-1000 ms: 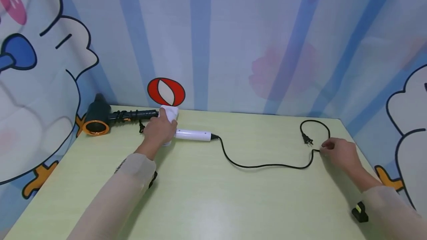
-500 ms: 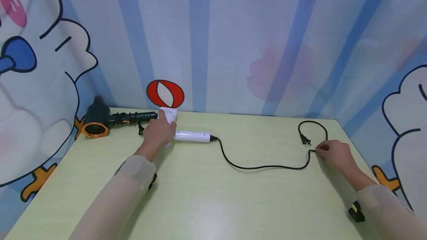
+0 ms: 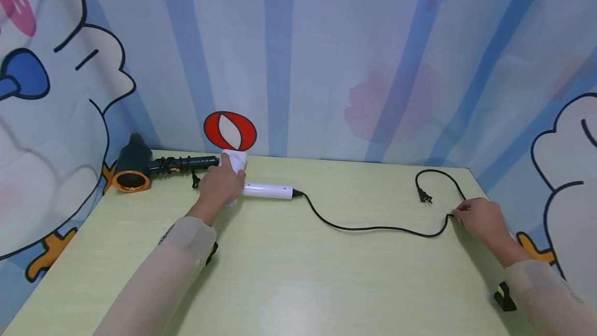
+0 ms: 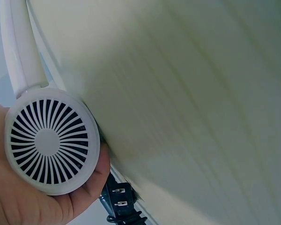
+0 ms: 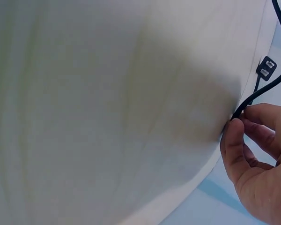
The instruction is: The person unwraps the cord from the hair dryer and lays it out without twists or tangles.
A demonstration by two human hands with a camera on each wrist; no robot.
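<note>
My left hand (image 3: 218,185) grips the head of a white hair dryer (image 3: 268,191) toward the back left of the table. Its handle points right. In the left wrist view, the dryer's round slotted vent (image 4: 47,140) faces the camera, with fingers curled round the rim. A black power cord (image 3: 373,228) runs from the handle across the table to the right. My right hand (image 3: 480,219) pinches that cord between thumb and fingertips, as the right wrist view also shows. Past the pinch, the cord loops back and ends in a two-pin plug (image 3: 425,196).
A dark hair dryer (image 3: 132,167) with an orange ring lies at the back left, its cord wound round the handle. Its plug (image 4: 121,197) shows close to my left hand. A printed curtain (image 3: 322,66) stands behind the pale table (image 3: 326,284).
Over the last half second my right hand has moved right, drawing the pinched cord with it, and the bend beside the fingers has shifted right. My left hand stays on the white hair dryer.
</note>
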